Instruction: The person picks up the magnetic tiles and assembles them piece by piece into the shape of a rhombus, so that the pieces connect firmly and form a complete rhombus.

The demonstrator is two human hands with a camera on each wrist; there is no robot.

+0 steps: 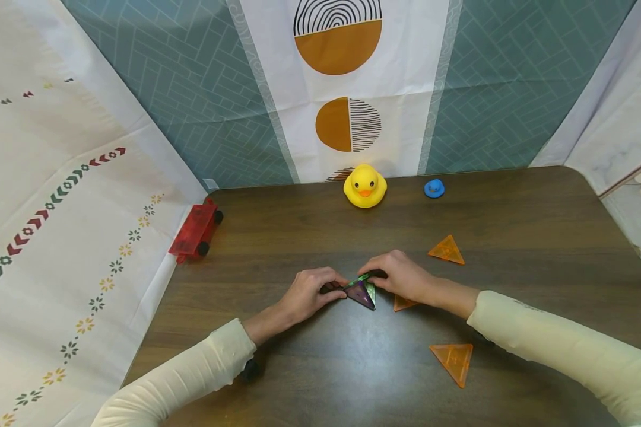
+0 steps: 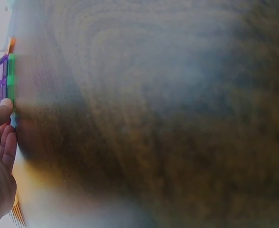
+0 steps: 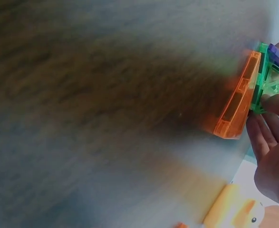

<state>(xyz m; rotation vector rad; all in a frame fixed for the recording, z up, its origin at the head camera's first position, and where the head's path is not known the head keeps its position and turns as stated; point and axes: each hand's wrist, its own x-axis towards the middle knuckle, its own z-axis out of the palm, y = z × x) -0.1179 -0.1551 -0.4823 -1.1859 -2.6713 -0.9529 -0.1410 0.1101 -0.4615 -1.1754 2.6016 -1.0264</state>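
The little tent of magnetic tiles could fold flat if either of my hands shifts, I think; the purple triangle tile (image 1: 360, 293) and the green triangle tile (image 1: 370, 289) lean on each other, meeting only along their edges. A sideways nudge might also drag in the orange triangle tile (image 1: 403, 303) lying flat under my right palm, touching the green one.

My left hand (image 1: 311, 293) comes in from 9 o'clock of the tiles, fingers curled, thumb and fingertips pinching the left edge where purple meets green. My right hand (image 1: 403, 276) reaches from 3 o'clock, fingers bent over the top and gripping the green tile's upper edge. The tiles sit between my fingertips, near the middle of the dark wooden table (image 1: 310, 231).

Two more loose orange tiles (image 1: 447, 249) lie apart at 2 and 5 o'clock. The yellow rubber duck (image 1: 364, 186) stands at 12 o'clock, well clear.
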